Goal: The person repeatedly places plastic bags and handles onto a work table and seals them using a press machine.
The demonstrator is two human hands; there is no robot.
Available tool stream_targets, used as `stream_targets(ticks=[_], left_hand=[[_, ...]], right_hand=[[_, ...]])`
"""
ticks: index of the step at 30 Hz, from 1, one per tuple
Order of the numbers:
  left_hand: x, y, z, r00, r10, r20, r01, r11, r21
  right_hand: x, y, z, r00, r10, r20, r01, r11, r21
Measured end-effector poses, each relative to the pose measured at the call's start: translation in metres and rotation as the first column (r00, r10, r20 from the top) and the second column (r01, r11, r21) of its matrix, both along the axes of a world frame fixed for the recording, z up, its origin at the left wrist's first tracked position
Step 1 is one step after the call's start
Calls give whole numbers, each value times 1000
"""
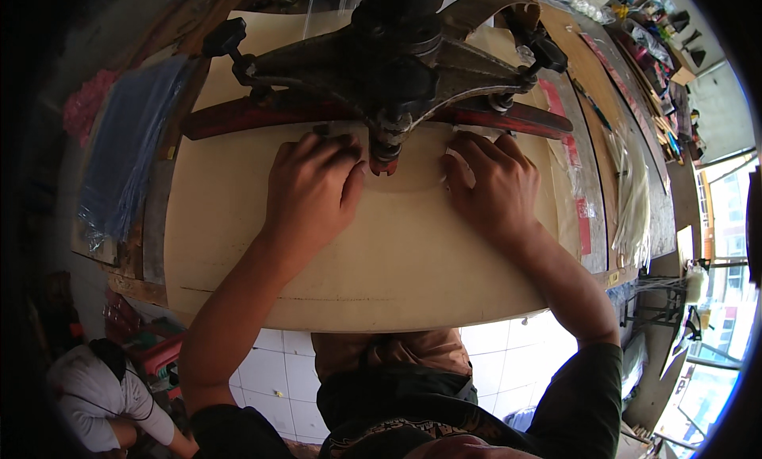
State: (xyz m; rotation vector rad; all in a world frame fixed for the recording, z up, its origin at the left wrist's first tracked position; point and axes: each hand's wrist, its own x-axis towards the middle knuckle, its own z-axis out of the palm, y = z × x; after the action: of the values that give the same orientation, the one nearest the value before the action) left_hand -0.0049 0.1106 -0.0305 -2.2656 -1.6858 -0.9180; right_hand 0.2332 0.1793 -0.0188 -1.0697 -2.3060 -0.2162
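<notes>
A dark metal machine head [381, 70] with black knobs spreads over the far side of a pale tan board [357, 253]. Across its front runs a long red bar [238, 118]. My left hand [313, 173] rests on the board just left of the head's centre post, fingers curled against the bar. To the right of the post is my right hand [488, 177], its thumb bent toward the curled fingers. A faint, see-through sheet edge [405, 185] shows between the hands. What the fingertips hold, if anything, is hidden.
Blue-tinted clear plastic sheets [119, 149] are stacked at the left, beside pink plastic [87, 106]. Pale plastic strips [631, 197] hang at the right. Cluttered shelves [671, 86] stand beyond. Another person [111, 387] bends low at the lower left.
</notes>
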Motion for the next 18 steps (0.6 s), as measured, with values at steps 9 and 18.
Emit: stream_targets(ticks=[9, 18], left_hand=[[0, -3, 0, 999, -43, -23, 43, 999, -11], [-5, -6, 0, 994, -36, -106, 36, 999, -6]], right_hand=[[6, 3, 2, 996, 38, 82, -42, 998, 42], [6, 4, 3, 994, 43, 104, -43, 999, 6]])
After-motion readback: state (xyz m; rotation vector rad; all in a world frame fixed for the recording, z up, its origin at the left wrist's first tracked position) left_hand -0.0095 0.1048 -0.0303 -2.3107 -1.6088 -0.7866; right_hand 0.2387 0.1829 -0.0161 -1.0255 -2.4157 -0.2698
